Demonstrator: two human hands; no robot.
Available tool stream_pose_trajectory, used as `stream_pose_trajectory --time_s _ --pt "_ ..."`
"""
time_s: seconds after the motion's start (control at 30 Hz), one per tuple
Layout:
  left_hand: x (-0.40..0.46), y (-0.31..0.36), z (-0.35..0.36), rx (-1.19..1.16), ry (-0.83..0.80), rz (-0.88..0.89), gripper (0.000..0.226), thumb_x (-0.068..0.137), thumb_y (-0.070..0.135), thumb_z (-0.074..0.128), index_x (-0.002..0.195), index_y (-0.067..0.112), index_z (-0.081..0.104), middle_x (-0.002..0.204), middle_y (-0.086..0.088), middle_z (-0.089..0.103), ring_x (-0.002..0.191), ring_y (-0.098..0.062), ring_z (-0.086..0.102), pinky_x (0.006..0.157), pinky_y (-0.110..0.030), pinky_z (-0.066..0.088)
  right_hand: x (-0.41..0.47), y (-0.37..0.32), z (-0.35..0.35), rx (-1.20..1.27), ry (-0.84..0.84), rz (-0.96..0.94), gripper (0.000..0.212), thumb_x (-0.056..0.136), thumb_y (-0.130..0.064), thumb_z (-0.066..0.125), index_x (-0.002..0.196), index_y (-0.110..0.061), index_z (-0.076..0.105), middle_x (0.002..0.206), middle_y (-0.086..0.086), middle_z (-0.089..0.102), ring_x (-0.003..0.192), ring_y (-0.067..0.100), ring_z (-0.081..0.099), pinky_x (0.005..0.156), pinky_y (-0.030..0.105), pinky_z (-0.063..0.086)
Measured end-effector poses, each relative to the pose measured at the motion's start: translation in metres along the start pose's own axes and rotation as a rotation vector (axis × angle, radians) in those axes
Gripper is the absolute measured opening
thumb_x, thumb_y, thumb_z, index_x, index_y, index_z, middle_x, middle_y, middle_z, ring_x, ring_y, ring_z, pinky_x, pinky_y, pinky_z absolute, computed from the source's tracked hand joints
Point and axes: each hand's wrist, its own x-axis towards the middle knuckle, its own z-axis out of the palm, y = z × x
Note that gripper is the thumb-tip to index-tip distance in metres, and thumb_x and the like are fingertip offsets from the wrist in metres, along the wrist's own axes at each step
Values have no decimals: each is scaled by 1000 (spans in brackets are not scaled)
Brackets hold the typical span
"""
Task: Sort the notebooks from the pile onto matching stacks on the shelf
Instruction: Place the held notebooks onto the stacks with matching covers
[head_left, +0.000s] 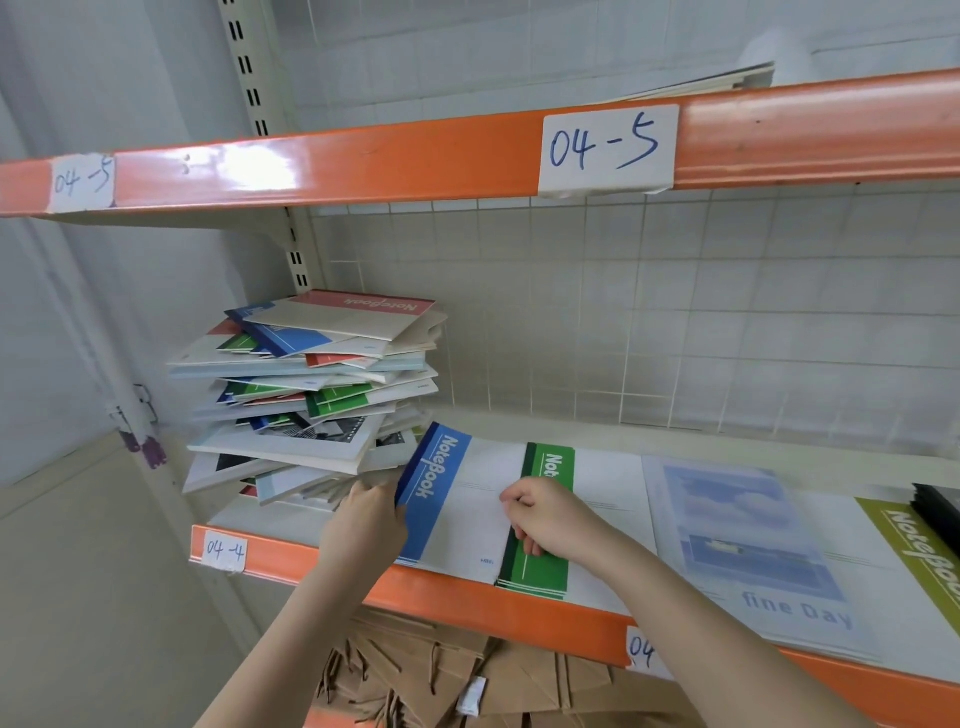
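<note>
Messy tall pile of thin paper notebooks (311, 384) sat at left end of white metal shelf with orange front edge (519, 605). Left hand (363, 525) reached under pile's low corner; fingers hidden, grip not clear. Blue-striped white notebook (447, 499) lay flat just beside pile, touching left hand. Right hand (550, 519) curled on green-striped notebook stack (540, 571), fingers tucked at edge. Pale sky-picture notebook (753, 551) further right. Notebooks probably light, bendy, slippery; best pinch at spine edge.

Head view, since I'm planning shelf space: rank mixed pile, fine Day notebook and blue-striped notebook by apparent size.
1. Mixed notebook pile
2. Pale sky-print fine Day notebook
3. Blue-striped white notebook, partly covered; nearness makes 2 versus 3 unsure.
</note>
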Motion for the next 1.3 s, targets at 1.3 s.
stream_pose_trajectory --time_s 1.3 --pt "18 30 -6 -263 -195 -247 83 86 22 55 148 40 3 141 -18 26 124 -42 36 102 -54 39 10 -1 42 -724 171 -329 36 96 -40 38 121 -18 53 128 -2 52 119 21 46 99 37 32"
